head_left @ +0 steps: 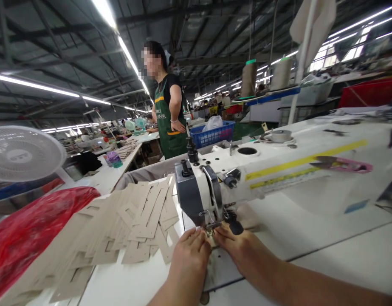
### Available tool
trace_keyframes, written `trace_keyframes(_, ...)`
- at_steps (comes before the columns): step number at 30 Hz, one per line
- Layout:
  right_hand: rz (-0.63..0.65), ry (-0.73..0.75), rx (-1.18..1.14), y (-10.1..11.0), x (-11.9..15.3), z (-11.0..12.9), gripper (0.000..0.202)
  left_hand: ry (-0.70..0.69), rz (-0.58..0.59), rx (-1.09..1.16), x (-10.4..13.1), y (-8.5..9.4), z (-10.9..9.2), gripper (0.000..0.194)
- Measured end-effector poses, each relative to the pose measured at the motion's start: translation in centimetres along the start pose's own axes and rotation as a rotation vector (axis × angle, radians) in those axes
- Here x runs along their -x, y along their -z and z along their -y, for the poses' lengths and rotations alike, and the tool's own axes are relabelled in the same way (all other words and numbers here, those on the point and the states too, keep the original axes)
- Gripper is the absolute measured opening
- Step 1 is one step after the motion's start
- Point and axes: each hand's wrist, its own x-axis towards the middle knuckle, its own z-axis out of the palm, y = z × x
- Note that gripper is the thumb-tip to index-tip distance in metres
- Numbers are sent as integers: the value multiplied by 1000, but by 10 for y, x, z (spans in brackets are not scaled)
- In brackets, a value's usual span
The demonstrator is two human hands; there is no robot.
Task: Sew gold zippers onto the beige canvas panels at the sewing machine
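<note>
A white and dark grey sewing machine [191, 193] stands over the white table. My left hand [192, 250] lies just left of its needle area, fingers pressed together and pointing at the presser foot. On the other side of the foot, my right hand [235, 242] has its fingers bent close under the machine head. Whatever lies beneath the fingertips is too small and hidden to make out. Left of my left hand, many flat beige cut pieces [145, 212] with slots are spread in overlapping rows.
Red plastic wrapping [46, 229] lies at the left below a white fan [23, 153]. Pink-handled snips [345, 163] rest on the machine arm. Behind the machine are a person in a green apron [170, 114], a blue basket [211, 134] and thread cones [249, 80].
</note>
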Motion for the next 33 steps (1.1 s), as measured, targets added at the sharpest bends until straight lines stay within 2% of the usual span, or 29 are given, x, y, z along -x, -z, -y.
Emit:
trace_keyframes(7, 32, -8, -12, 10, -6, 1, 36, 54, 45, 65, -4, 5, 0, 17)
trace_keyframes(11, 92, 14, 17, 19, -7, 2, 30, 56, 41, 75, -3, 5, 1, 19)
trace_keyframes(15, 93, 9, 58, 17, -4, -1, 18, 66, 51, 87, -3, 5, 1, 20)
trace_keyframes(19, 84, -8, 99, 17, 1, -3, 26, 67, 68, 71, -4, 5, 2, 20)
trace_keyframes(22, 73, -12, 126, 20, 1, -1, 26, 26, 42, 47, -4, 2, 4, 21)
trace_keyframes(26, 79, -19, 148, 29, -7, 3, 15, 14, 13, 7, -3, -2, 7, 21)
trace_keyframes(28, 88, -61, 197, 38, -7, 4, 15, 36, 39, 1, -4, 2, 7, 19)
trace_keyframes(31, 66, -97, 356, 48, 10, 8, 36, 94, 75, 41, -5, 18, 0, 17)
trace_keyframes(33, 24, 6, 455, 49, 34, 15, 42, 54, 76, 75, -4, 30, -9, 14)
